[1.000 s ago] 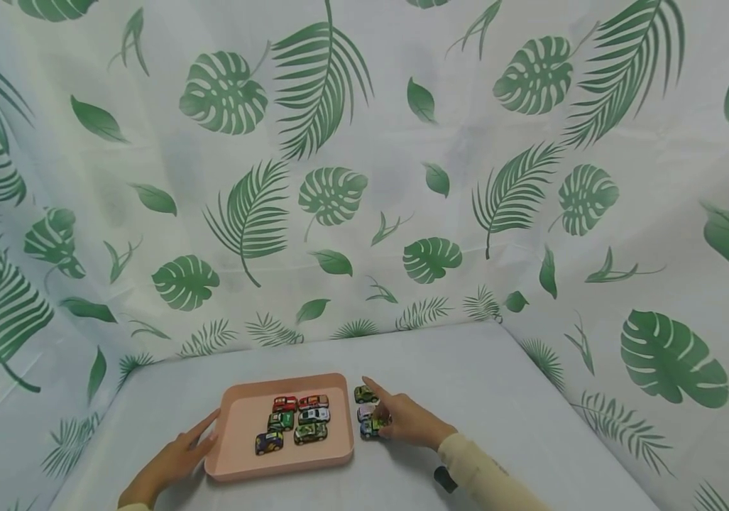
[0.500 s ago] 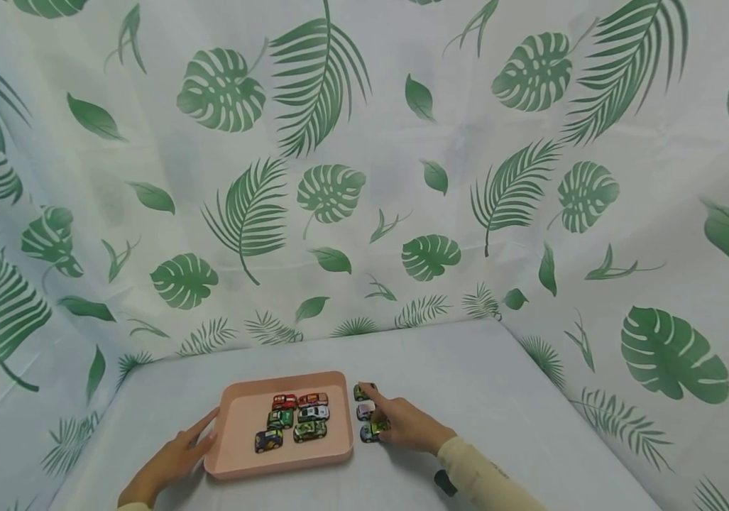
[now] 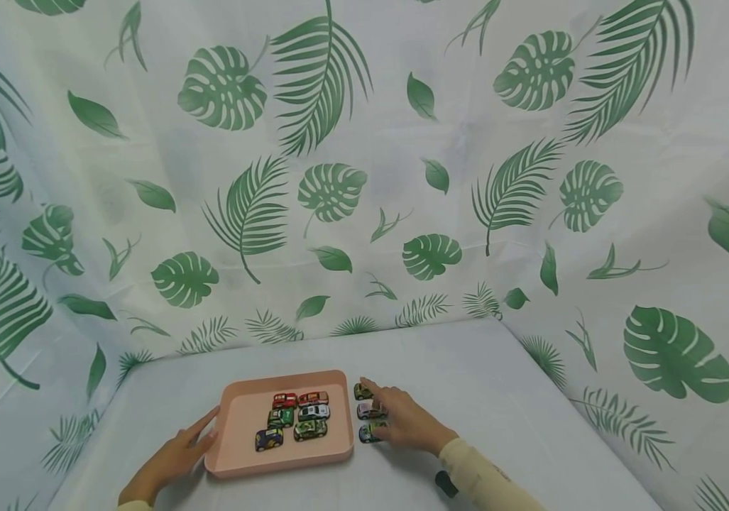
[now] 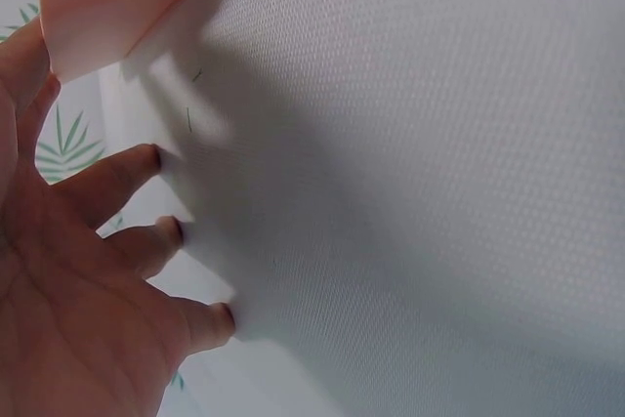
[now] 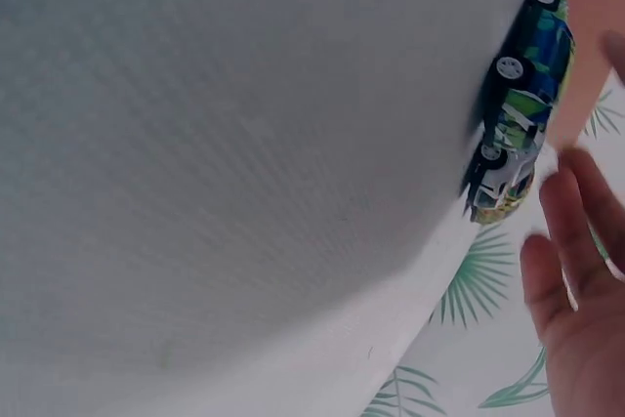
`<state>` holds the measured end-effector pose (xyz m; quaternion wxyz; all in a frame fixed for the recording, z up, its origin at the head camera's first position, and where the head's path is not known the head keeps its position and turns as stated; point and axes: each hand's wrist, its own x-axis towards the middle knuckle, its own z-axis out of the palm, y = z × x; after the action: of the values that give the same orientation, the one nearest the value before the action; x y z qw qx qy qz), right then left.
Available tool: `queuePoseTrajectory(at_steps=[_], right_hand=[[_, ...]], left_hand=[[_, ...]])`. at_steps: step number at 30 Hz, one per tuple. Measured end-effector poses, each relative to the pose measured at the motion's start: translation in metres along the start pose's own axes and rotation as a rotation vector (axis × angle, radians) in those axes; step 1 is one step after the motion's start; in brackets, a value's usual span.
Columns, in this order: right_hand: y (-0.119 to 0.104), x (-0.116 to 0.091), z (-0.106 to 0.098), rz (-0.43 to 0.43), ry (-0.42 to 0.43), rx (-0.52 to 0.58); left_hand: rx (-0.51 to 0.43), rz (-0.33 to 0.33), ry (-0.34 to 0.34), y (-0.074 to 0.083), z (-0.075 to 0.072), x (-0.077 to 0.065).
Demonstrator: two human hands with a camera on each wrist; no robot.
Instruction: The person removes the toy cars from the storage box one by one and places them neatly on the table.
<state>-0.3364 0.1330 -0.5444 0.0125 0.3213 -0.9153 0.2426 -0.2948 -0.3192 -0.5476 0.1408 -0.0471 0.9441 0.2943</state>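
My left hand steadies the left side of a pink tray. In the left wrist view, the tray's corner meets the spread fingers, and several fingertips rest on the tabletop. Just right of the tray, three toy cars stand in a column: a camouflage one, a pinkish-white one and a green-and-blue one. My right hand hovers beside them with extended fingers, partly covering them. The right wrist view shows the green-and-blue car apart from the loose fingers.
Inside the tray lie several toy cars, among them a red one, a white one and a dark blue one. A small black object is beside the right sleeve. Leaf-printed cloth walls the table.
My right hand has let go of the green-and-blue car, which now stands in line with the other two. The fingers have lifted and straightened. The left hand and tray have stayed put.
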Motion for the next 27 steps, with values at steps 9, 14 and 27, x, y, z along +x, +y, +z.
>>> queuePoseTrajectory(at_steps=[9, 14, 27], right_hand=[[0.001, 0.017, -0.005, 0.031, 0.137, 0.005], [-0.004, 0.030, -0.009, 0.043, 0.136, 0.055], [-0.022, 0.064, -0.009, 0.001, 0.102, 0.047]], left_hand=[[0.001, -0.011, 0.006, -0.002, 0.000, 0.003], [-0.010, -0.011, -0.004, -0.003, 0.000, 0.003], [-0.008, 0.001, -0.005, -0.003, 0.001, 0.005]])
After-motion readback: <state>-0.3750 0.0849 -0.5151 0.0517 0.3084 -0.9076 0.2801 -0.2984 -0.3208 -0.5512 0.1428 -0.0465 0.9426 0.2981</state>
